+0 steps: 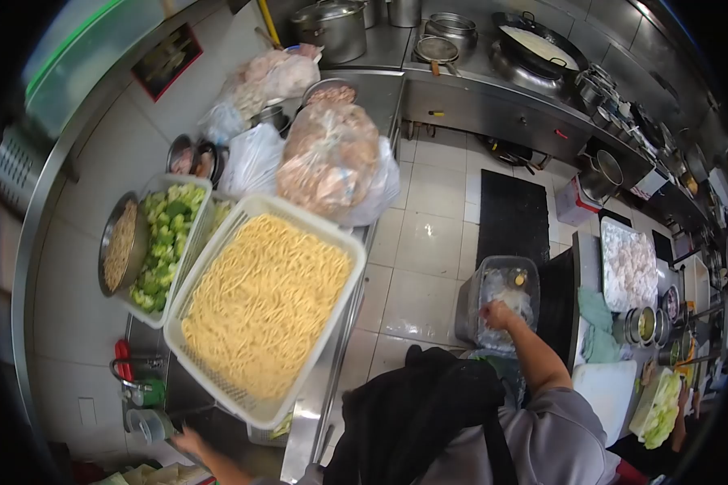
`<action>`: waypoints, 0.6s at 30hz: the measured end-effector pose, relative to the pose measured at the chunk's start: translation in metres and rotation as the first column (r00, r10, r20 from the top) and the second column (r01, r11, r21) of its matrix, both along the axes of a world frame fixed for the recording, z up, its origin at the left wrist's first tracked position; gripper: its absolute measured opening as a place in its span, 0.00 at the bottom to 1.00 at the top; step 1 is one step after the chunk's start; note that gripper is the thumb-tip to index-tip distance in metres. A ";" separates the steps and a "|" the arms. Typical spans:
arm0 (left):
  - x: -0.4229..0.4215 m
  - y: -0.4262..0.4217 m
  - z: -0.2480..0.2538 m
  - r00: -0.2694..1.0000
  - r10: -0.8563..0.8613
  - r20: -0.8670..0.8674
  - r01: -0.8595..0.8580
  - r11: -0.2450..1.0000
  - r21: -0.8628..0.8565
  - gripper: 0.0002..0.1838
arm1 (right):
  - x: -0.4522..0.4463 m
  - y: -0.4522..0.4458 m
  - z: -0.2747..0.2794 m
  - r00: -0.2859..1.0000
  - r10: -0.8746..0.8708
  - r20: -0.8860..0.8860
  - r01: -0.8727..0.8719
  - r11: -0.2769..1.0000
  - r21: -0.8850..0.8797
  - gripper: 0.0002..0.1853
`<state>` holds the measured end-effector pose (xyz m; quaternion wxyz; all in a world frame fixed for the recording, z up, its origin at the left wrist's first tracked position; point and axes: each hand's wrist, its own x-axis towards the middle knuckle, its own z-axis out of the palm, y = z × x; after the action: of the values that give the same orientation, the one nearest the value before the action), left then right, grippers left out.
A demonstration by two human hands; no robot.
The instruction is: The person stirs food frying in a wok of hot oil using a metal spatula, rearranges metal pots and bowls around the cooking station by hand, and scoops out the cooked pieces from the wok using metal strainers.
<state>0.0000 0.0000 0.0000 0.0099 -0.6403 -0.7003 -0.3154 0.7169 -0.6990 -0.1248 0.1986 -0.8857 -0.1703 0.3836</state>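
At the lower left, my left hand (pixel 192 443) reaches over the sink area, its fingers closed at the side of a tilted clear plastic cup (pixel 149 423). Just above the cup are a green object (pixel 147 393) and the metal faucet (pixel 126 370). My right hand (pixel 500 314) is curled over a bin (pixel 466 311) that has a clear bag (pixel 519 303) inside. Whatever those fingers grip, if anything, is hidden. A small yellow piece (pixel 520 277) shows in the bin beyond my knuckles. Close to my left arm, a large white perforated basket (pixel 349 283) holds yellow noodles (pixel 263 303).
A basket of broccoli (pixel 170 242) and a metal bowl (pixel 109 271) stand left of the noodles. Bagged food (pixel 329 153) sits behind them. Across the floor aisle, a wok (pixel 538 44) rests on the stove. At right are a cutting board (pixel 603 400) and a foil-lined tray (pixel 629 263).
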 end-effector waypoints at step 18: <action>0.740 -0.244 -0.167 0.650 -0.477 0.591 0.748 0.270 -0.606 0.28 | 0.389 0.145 0.099 1.000 -0.009 0.021 0.004 0.981 0.195 0.13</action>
<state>0.7402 -0.2443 -0.1674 -0.5136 -0.7336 -0.4446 -0.0227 1.1059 -0.5535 -0.0255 0.2840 -0.8666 -0.2064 0.3546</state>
